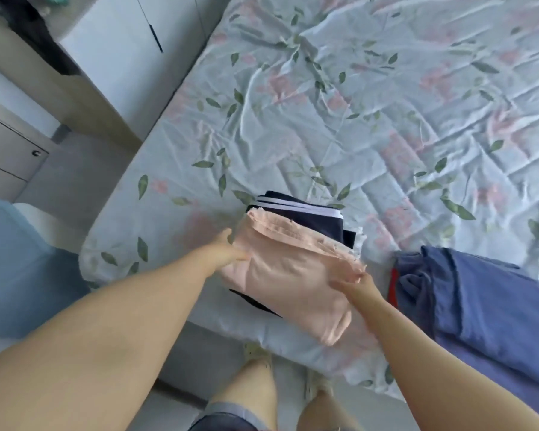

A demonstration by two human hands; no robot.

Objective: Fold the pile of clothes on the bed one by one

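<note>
A folded pale pink garment [288, 275] lies on top of a folded dark navy garment with white stripes [305, 213] near the front edge of the bed [324, 104]. My left hand [227, 248] grips the pink garment's left edge, fingers tucked under the fabric. At its right edge my right hand [360, 286] pinches the frayed hem. An unfolded blue garment [476, 303] with a red piece [393, 289] under it lies crumpled at the right of the bed.
The bed has a pale floral sheet, wrinkled across its far part. A white wardrobe [131, 57] and a grey drawer unit [10, 157] stand at the left. A light blue object [16, 253] sits at the lower left. My legs and feet [255, 356] are at the bed's front edge.
</note>
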